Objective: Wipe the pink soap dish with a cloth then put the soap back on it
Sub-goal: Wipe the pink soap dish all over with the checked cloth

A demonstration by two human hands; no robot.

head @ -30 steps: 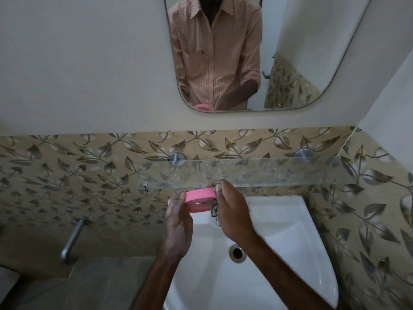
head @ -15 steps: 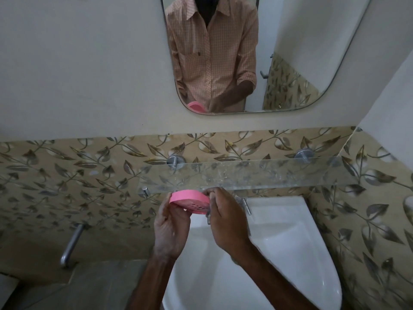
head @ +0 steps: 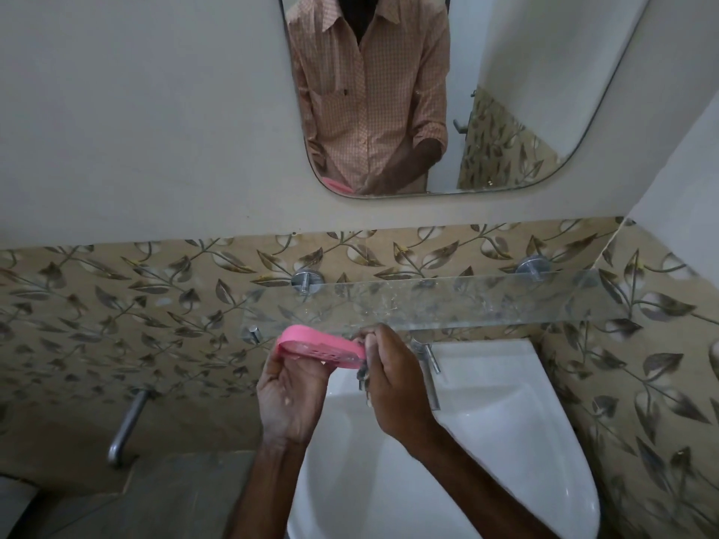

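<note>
The pink soap dish (head: 323, 348) is held in the air just below the glass shelf, tilted so that its perforated face points down toward me. My left hand (head: 291, 398) grips its left end from underneath. At the dish's right end my right hand (head: 397, 383) has its fingers closed, pinching a small dark grey scrap of cloth (head: 363, 377) against the rim. Most of the cloth is hidden inside the fist. No soap is in view.
A glass shelf (head: 447, 301) on chrome brackets runs along the leaf-patterned tiles just above my hands. A white basin (head: 486, 441) with a chrome tap (head: 430, 357) lies below. A mirror (head: 525, 91) hangs above, and a metal pipe (head: 126, 425) juts out at the lower left.
The dish has tipped from edge-on to slanted, showing its holed face. Both hands have shifted a little to the left and stay on the dish.
</note>
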